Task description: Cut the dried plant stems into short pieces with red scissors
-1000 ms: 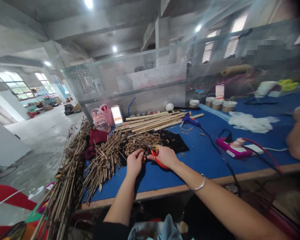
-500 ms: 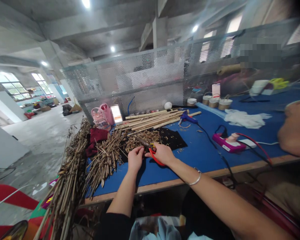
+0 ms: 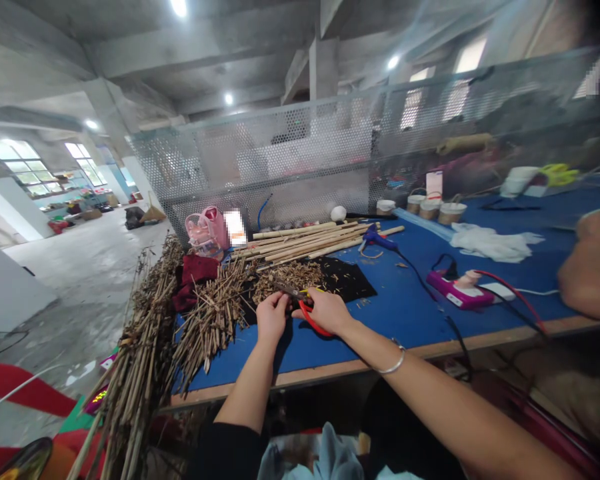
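My right hand [image 3: 327, 311] is closed round red-handled shears [image 3: 307, 315], whose dark blades point left over a pile of chopped dry stem bits [image 3: 289, 275] on a black mat [image 3: 347, 279]. My left hand [image 3: 272, 317] sits just left of the blades with its fingers pinched together on a small dry stem piece, too small to make out clearly. Both hands rest on the blue table [image 3: 405, 313]. A silver bangle is on my right wrist.
Bundles of dry stalks [image 3: 145, 353] hang over the table's left end. Long pale sticks [image 3: 310, 241] lie behind the mat, with a blue glue gun [image 3: 377, 239], a pink power strip [image 3: 455, 292], white cloth [image 3: 490, 243] and small tubs [image 3: 433, 208]. Another person's arm [image 3: 590, 267] is at the right. A mesh screen [image 3: 330, 153] backs the table.
The hands have stayed together at the shears with hardly any shift; only the camera view has moved slightly.
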`<state>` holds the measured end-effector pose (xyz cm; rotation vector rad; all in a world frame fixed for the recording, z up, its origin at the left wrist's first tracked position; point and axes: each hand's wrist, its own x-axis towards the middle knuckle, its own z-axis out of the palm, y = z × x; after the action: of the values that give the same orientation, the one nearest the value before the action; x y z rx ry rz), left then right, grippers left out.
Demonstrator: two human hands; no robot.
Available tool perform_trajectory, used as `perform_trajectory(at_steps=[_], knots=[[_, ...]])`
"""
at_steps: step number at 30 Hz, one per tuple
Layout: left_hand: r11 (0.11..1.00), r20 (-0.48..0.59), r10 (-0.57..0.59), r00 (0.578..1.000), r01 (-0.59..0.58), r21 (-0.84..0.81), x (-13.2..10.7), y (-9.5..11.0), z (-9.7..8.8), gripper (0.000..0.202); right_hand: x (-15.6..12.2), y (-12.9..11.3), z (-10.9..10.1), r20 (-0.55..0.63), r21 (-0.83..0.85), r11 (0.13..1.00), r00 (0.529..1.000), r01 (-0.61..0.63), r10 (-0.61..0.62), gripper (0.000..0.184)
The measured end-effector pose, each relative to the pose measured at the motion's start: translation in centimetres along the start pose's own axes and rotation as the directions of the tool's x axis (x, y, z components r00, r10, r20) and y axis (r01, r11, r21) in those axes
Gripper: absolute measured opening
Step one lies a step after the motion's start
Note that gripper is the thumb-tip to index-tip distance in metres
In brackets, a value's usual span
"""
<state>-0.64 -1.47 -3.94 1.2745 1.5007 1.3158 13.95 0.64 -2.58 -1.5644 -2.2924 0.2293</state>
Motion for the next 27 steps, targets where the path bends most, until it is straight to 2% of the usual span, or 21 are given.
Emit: perform_trajectory(at_steps=[6, 10, 13, 18, 22, 24, 27], knots=[[0.998, -0.050, -0.067, 0.997, 0.066, -0.016, 0.03, -0.01, 0.11, 0.025, 0.14, 0.01, -0.08, -0.004, -0.018, 0.998, 0.998, -0.057, 0.057, 0.049], [0.997, -0.074, -0.057, 0.996, 0.053, -0.051, 0.26, -0.49, 0.02, 0.028, 0.12, 0.02, 0.07, -0.060, -0.021, 0.998, 0.996, 0.057, -0.059, 0.054], [1.000, -0.041, -0.020, 0.999, 0.020, 0.011, 0.39, -0.77, 0.02, 0.026, 0.15, 0.08, 0.27, -0.056, -0.026, 0.995, 0.993, 0.100, -0.101, 0.053], [0.999, -0.004, 0.042, 0.999, -0.042, 0.022, 0.23, -0.64, 0.12, 0.026, 0.21, 0.35, 0.51, -0.029, -0.005, 0.999, 0.999, 0.036, -0.036, 0.047], [0.999, -0.032, -0.041, 0.999, 0.042, 0.028, 0.15, -0.56, 0.21, 0.028, 0.25, 0.46, 0.56, -0.031, -0.017, 1.000, 0.999, -0.019, 0.019, 0.047], [0.997, -0.049, -0.071, 0.996, 0.071, 0.002, 0.21, -0.62, 0.22, 0.028, 0.30, 0.42, 0.65, -0.063, -0.023, 1.000, 0.998, 0.013, -0.014, 0.049], [0.996, -0.052, -0.053, 0.997, 0.050, -0.071, 0.34, -0.74, 0.21, 0.025, 0.37, 0.28, 0.81, -0.091, -0.040, 0.996, 0.992, 0.082, -0.085, 0.053]])
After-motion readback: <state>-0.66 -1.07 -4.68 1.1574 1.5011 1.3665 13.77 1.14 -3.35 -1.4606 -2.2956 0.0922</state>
